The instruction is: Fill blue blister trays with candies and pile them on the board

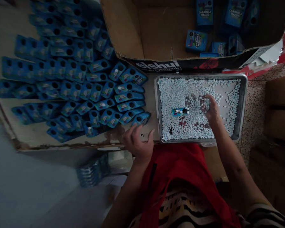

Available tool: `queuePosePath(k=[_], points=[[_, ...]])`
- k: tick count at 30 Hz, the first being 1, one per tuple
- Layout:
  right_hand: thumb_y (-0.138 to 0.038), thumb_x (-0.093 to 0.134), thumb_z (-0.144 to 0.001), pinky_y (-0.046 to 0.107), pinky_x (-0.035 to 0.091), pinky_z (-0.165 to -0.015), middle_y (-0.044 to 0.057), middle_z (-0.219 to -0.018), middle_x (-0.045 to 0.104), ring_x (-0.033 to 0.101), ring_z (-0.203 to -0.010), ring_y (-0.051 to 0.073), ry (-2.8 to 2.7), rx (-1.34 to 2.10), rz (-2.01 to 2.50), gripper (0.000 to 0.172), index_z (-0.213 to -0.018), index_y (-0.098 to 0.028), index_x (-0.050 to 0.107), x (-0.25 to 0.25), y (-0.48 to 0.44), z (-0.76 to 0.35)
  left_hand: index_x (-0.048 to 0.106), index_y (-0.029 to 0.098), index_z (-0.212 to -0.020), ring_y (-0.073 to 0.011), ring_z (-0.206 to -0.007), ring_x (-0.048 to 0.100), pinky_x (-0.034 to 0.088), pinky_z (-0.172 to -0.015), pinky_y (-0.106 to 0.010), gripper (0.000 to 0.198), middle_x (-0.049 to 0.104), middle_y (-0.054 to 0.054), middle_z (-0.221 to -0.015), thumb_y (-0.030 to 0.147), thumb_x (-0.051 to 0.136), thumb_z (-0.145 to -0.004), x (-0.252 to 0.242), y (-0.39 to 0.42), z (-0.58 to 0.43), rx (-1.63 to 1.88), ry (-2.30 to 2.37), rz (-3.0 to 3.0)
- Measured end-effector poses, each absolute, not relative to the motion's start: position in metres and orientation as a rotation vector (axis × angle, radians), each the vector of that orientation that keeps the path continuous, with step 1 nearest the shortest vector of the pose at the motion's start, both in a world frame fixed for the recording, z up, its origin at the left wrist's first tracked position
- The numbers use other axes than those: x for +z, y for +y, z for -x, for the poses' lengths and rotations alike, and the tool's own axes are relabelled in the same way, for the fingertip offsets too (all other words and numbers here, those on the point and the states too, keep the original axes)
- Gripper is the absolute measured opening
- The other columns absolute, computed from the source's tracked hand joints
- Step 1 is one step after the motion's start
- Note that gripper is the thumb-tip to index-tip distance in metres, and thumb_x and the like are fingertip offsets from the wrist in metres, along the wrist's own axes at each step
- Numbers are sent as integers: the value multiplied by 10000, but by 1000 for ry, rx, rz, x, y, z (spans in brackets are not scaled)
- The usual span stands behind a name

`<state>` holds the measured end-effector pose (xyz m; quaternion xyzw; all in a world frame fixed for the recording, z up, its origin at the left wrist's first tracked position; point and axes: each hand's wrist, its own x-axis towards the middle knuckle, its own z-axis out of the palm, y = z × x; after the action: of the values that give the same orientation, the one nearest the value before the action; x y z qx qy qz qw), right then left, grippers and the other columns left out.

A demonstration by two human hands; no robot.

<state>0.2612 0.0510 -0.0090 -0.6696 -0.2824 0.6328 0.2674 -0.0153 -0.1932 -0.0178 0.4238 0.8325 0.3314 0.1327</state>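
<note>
My left hand (139, 143) is beside the front end of the rows of blue cartons, its fingers apart and nothing held. Closest to its fingertips stands a small blue carton (142, 118) with a round hole in its top. Over the metal tray (242, 109) my right hand (211, 109) is curled around some small white candies (205, 104). A layer of the same pale candies (173, 90) covers much of the tray's bottom. Among them sits one blue carton (178, 111) with a few candies on its top.
Many blue cartons (72, 71) stand in rows on the table at left. Behind the tray, a large cardboard box (160, 31) contains several cartons labelled "Caramelo Macizo" (196, 40). Brown boxes (279, 104) stand at right. Below the table edge are wrapped packs (89, 172).
</note>
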Motion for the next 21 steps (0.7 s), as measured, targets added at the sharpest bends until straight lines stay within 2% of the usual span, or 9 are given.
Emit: queuePosePath(k=[3, 4, 7, 10, 13, 15, 21], points=[[-529, 839, -756, 192, 421, -499, -18, -837, 680, 545, -636, 100, -286, 1961, 1309, 379, -873, -249, 612, 15, 39, -257, 652, 215, -1370, -352, -1335, 649, 484, -1220, -551, 639, 705, -161, -1369, 377, 934, -820, -18, -145, -16, 1042, 2069, -1372], [-516, 847, -765, 195, 436, -499, -15, -865, 696, 560, -649, 102, -215, 1981, 1211, 368, -880, -254, 617, 22, 36, -254, 659, 220, -1363, -337, -1316, 669, 517, -1190, -518, 617, 718, -150, -1353, 364, 928, -827, -23, -125, -26, 1050, 1933, -1371], [-479, 797, -874, 218, 476, -517, -23, -899, 723, 587, -672, 114, -93, 1957, 1016, 258, -922, -279, 641, 39, 30, -244, 725, 244, -1251, -269, -1197, 740, 581, -1093, -430, 381, 781, -92, -1228, 216, 843, -889, -39, -78, -46, 987, 1598, -1394], [-416, 779, -920, 258, 528, -596, -36, -810, 694, 612, -708, 133, -79, 1859, 938, 186, -908, -290, 643, 49, 32, -233, 756, 240, -1176, -248, -1141, 760, 597, -1038, -384, 330, 800, -65, -1170, 123, 806, -871, -38, -64, -49, 969, 1567, -1361], [-429, 788, -915, 285, 522, -627, -40, -723, 626, 583, -673, 135, -176, 1784, 990, 219, -871, -284, 630, 55, 34, -218, 749, 219, -1158, -246, -1089, 767, 605, -978, -352, 334, 802, -58, -1136, 171, 851, -844, -26, -69, -42, 1000, 1674, -1218], [-489, 791, -905, 288, 505, -622, -34, -757, 625, 547, -646, 126, -262, 1771, 1051, 274, -862, -279, 621, 57, 34, -205, 745, 214, -1154, -247, -1078, 764, 601, -971, -346, 349, 799, -57, -1126, 222, 884, -834, -18, -71, -39, 1024, 1714, -1169], [-595, 791, -845, 319, 537, -796, -5, -887, 614, 586, -805, 160, -634, 1589, 1201, 385, -854, -284, 564, 66, 24, -171, 751, 214, -1126, -249, -1047, 746, 585, -944, -343, 379, 783, -65, -1079, 389, 924, -838, -5, -56, -39, 1058, 1671, -1229]])
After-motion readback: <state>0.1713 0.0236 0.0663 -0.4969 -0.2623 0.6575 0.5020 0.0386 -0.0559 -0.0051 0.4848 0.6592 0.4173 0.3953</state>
